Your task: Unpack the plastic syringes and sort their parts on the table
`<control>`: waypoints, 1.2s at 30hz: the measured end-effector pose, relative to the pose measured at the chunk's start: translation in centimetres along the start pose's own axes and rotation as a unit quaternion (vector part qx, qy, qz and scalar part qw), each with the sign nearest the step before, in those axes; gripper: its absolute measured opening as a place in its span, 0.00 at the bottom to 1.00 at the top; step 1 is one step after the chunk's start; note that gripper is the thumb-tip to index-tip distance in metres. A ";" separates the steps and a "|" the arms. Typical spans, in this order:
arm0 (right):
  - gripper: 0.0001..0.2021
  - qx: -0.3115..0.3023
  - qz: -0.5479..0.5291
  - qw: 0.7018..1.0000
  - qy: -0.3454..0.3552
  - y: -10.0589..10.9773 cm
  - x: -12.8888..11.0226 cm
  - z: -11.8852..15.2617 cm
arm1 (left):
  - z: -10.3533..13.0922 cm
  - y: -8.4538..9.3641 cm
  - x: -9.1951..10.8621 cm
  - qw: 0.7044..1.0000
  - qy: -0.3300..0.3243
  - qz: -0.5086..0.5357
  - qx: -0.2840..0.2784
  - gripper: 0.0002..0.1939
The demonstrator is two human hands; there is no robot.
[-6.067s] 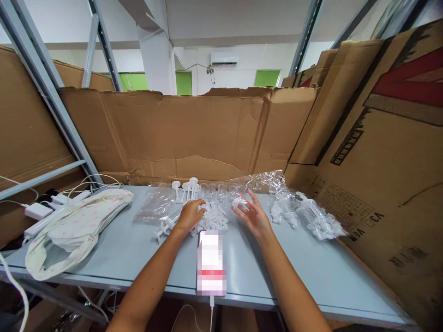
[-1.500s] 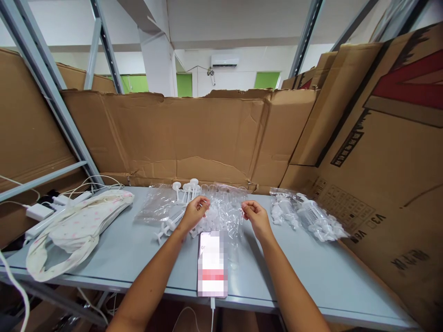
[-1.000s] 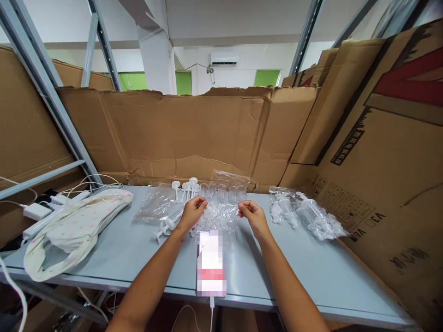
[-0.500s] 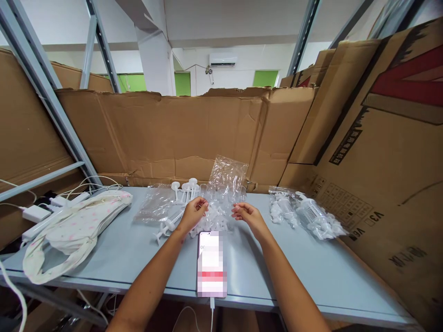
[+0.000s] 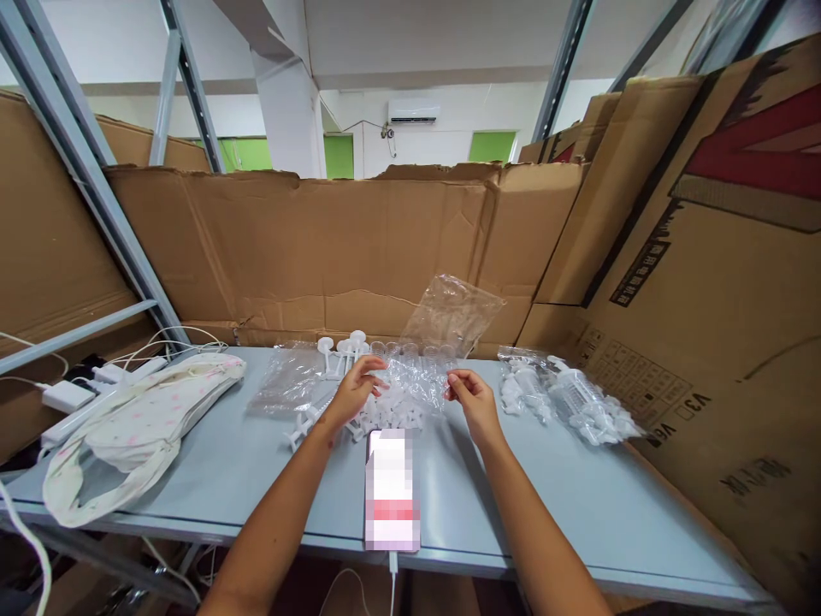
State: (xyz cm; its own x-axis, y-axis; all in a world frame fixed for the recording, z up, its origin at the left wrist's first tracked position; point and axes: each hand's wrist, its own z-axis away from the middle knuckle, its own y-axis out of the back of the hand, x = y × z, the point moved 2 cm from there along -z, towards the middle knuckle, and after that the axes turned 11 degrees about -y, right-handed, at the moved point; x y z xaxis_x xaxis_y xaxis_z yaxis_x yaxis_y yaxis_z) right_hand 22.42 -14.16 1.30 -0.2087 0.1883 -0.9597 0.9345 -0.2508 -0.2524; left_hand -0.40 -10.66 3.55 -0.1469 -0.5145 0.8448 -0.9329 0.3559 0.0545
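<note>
My right hand (image 5: 475, 398) pinches the lower right edge of a clear plastic bag (image 5: 458, 312) that stands up crinkled against the cardboard. To the left, my left hand (image 5: 359, 389) is open, its fingers curved and apart near the bag's other side. Between and below the hands lies a pile of small white plastic pieces (image 5: 394, 412). Behind it stand several clear tubes (image 5: 429, 352), partly covered by the bag. White plungers with round ends (image 5: 351, 344) stand beyond my left hand. More white syringe-like parts (image 5: 301, 426) lie beside my left wrist, partly hidden by it.
A phone (image 5: 392, 479) on a cable lies at the front of the grey table (image 5: 256, 479). Another clear bag (image 5: 282, 381) lies left; filled bags (image 5: 587, 400) sit right. A pale cloth item (image 5: 147, 411) and power adapters (image 5: 67, 396) are far left. Cardboard walls (image 5: 352, 239) enclose the table.
The clear bag has shifted right and leans right, with my right hand moving slightly right. My left hand's fingers have spread apart.
</note>
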 end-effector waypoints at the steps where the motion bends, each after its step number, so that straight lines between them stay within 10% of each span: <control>1: 0.13 0.003 -0.002 1.000 0.008 0.1 -0.1 0.0 | 0.1 -0.1 0.2 0.999 -0.003 -0.012 -0.038 0.15; 6: 0.14 -0.002 -0.006 1.000 0.025 -0.2 -0.4 0.2 | 0.6 -0.8 0.8 0.987 0.012 -0.045 -0.152 0.15; 14: 0.45 -0.142 -0.053 0.988 -0.018 -1.7 -1.6 2.0 | 0.5 -1.4 0.6 0.998 0.022 0.000 -0.051 0.18; 19: 0.29 -0.209 -0.004 0.978 -0.024 -2.5 -0.9 2.2 | 0.4 -1.5 0.5 1.000 0.009 -0.004 -0.023 0.20; 23: 0.15 -0.138 0.009 0.990 -0.026 -2.7 0.2 1.7 | 0.3 -1.6 0.2 1.000 0.008 -0.003 -0.017 0.20; 36: 0.23 -0.095 -0.044 0.994 -0.034 -2.7 0.5 1.4 | 0.3 -2.2 -0.6 0.997 0.029 0.050 0.048 0.23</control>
State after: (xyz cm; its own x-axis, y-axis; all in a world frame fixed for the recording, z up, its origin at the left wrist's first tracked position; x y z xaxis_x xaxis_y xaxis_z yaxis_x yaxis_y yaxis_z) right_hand 19.34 -14.70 1.29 -0.3042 0.1346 -0.9431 0.9482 -0.0521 -0.3133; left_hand 1.63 -11.41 2.74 -0.2249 -0.4324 0.8732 -0.9418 0.3263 -0.0810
